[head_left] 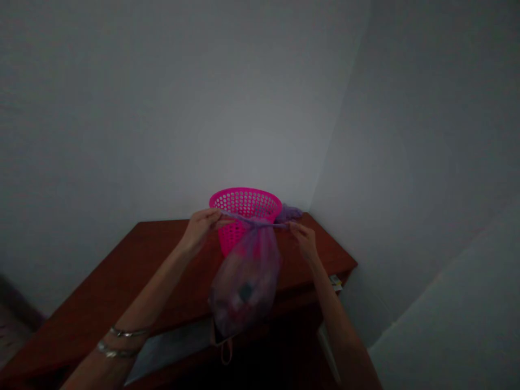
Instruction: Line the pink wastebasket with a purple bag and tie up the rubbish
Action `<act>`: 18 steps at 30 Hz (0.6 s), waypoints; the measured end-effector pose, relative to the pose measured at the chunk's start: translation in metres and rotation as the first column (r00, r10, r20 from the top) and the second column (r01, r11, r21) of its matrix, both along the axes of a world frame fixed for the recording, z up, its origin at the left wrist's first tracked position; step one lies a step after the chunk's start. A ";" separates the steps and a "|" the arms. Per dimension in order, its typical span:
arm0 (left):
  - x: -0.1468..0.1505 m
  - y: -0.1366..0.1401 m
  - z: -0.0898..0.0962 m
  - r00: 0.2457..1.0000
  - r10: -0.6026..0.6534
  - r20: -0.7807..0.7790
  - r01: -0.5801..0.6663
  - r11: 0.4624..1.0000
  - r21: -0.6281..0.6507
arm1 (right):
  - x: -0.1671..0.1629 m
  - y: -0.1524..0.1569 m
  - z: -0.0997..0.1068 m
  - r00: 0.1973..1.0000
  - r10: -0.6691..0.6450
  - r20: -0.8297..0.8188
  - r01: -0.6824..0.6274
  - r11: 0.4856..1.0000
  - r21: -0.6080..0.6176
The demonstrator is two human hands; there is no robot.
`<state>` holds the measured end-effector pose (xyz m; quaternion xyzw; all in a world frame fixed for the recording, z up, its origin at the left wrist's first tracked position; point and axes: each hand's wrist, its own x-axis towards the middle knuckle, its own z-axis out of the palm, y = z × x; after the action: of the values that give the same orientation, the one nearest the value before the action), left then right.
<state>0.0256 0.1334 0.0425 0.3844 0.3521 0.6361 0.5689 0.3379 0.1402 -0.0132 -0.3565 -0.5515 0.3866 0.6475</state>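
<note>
Head view, dim and slightly blurred: thin, translucent purple plastic bag [246,281], bulging and rounded at the bottom with dark and reddish contents (not identifiable), narrowing upward to a twisted neck stretched into a taut horizontal strand. Left hand [202,225] pinched on the left end of that strand, right hand [304,238] pinched on the right end, both closed on the plastic, bag hanging between them in front of the desk edge. Just behind, a bright pink plastic basket [246,208], round, tapering downward, walls perforated with small holes, standing upright on the desktop. More crumpled purple plastic [289,212] just beside the basket's right side. Two thin metal bangles [122,341] on the left wrist. Underneath, a reddish-brown wooden desk [122,276], smooth and flat, pushed into a corner of plain, pale grey walls [203,97].
</note>
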 end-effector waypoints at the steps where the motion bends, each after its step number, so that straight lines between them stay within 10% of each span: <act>1: -0.011 -0.005 -0.009 0.998 0.031 0.047 -0.029 0.999 -0.029 | 0.008 -0.006 -0.010 0.999 -0.024 -0.032 0.022 0.999 -0.047; 7: -0.046 -0.034 -0.060 0.979 0.113 0.171 -0.065 0.961 -0.267 | 0.041 -0.036 -0.054 0.960 -0.119 -0.252 0.055 0.967 -0.249; 12: -0.019 -0.042 -0.046 0.946 0.115 0.302 -0.033 0.964 -0.265 | 0.015 -0.026 -0.044 0.873 -0.137 -0.468 0.046 0.978 -0.202; 15: 0.006 -0.044 -0.019 0.942 0.079 0.326 -0.025 0.986 -0.165 | -0.024 -0.026 -0.035 0.994 -0.003 -0.110 -0.004 0.998 -0.060; 18: 0.027 -0.050 0.001 0.968 -0.053 0.245 0.053 0.999 0.005 | -0.056 -0.034 -0.032 0.892 -0.001 0.452 -0.035 0.997 0.071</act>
<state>0.0525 0.0837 0.0431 0.3116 0.2693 0.6630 0.6251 0.2816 0.1058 -0.0450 -0.4065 -0.7041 0.2774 0.5119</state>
